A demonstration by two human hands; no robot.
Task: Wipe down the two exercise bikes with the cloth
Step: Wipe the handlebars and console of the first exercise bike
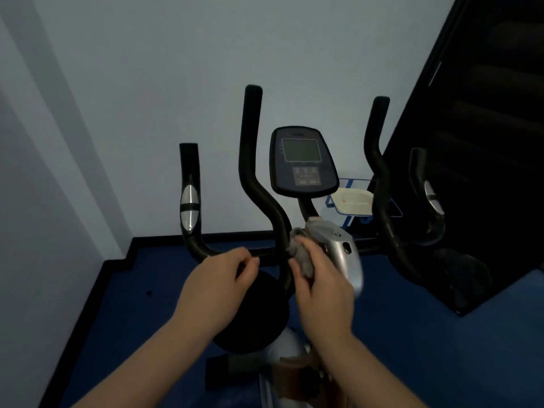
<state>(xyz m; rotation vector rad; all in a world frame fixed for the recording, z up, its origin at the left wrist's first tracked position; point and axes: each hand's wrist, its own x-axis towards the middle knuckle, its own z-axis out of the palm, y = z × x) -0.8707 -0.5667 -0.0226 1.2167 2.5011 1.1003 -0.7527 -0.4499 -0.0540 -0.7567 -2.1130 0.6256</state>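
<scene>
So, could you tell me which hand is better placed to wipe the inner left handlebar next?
Right. The right hand already holds the grey cloth against that handlebar; the left hand holds no cloth.

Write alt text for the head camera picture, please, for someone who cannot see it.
A person's right hand presses a grey cloth against an exercise bike's black handlebar, while the left hand grips the crossbar. The console faces a pale wall.
</scene>
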